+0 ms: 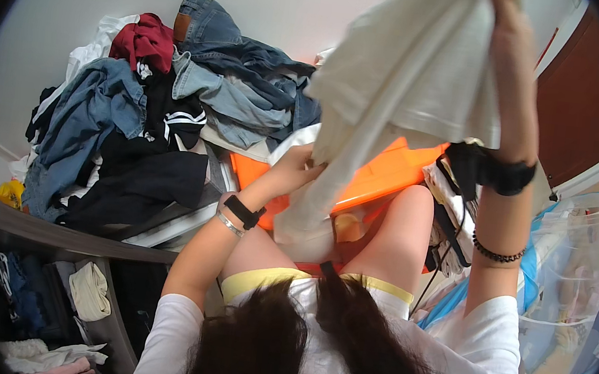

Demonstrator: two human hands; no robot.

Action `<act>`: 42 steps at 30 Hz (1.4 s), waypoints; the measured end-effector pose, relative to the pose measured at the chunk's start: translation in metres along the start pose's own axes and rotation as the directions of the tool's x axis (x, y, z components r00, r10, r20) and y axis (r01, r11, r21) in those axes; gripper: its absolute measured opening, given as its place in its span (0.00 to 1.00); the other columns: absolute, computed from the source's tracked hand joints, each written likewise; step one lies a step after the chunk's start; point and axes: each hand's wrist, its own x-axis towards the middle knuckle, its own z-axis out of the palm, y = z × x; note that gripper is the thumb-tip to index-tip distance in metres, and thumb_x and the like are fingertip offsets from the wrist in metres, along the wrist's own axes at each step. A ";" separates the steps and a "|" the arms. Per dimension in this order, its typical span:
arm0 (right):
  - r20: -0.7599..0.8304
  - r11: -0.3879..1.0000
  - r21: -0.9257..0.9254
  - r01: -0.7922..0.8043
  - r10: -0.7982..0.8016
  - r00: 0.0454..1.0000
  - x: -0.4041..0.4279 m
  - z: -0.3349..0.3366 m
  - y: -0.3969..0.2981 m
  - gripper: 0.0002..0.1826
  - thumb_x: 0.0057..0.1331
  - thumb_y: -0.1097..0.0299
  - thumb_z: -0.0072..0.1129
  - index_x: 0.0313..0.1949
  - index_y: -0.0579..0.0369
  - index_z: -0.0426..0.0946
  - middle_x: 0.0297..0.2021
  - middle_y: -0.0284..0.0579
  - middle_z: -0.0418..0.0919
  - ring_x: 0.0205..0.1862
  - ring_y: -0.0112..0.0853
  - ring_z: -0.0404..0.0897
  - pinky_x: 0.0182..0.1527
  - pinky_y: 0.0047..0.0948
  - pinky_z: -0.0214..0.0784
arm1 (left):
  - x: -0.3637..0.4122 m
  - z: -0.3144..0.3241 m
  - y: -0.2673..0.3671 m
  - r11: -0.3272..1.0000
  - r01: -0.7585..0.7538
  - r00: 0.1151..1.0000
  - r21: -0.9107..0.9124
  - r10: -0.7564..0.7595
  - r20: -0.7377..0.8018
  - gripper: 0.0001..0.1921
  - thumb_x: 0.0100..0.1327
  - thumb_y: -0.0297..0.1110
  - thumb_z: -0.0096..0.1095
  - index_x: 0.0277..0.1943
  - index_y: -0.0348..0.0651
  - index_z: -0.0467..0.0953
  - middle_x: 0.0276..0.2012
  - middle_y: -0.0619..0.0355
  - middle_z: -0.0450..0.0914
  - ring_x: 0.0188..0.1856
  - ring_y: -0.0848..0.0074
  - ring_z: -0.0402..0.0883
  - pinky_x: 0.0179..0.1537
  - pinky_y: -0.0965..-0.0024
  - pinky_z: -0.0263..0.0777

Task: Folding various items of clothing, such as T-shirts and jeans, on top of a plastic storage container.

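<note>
A white garment hangs in front of me, its upper end raised at the top of the picture. My right hand holds it up there; the fingers are partly cut off by the picture's edge. Lower down, my left hand grips the cloth's left edge between thumb and fingers. Beneath the garment, an orange plastic piece lies just beyond my knees. To the left of the garment is a large heap with blue jeans, a dark red cloth and black clothes.
A dark shelf edge curves along the left, above a compartment with folded clothes. Close by my right arm, more clothes are stacked. A clear plastic container stands at the far right, below a brown door.
</note>
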 end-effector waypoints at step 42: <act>0.204 0.807 -0.590 0.019 0.126 0.971 0.061 -0.239 0.069 0.18 0.72 0.59 0.44 0.43 0.63 0.76 0.32 0.35 0.77 0.30 0.21 0.75 0.36 0.24 0.68 | 0.010 -0.258 0.146 0.929 0.184 0.564 0.322 0.169 -0.808 0.11 0.63 0.21 0.48 0.44 0.34 0.78 0.38 0.58 0.78 0.36 0.80 0.75 0.38 0.79 0.69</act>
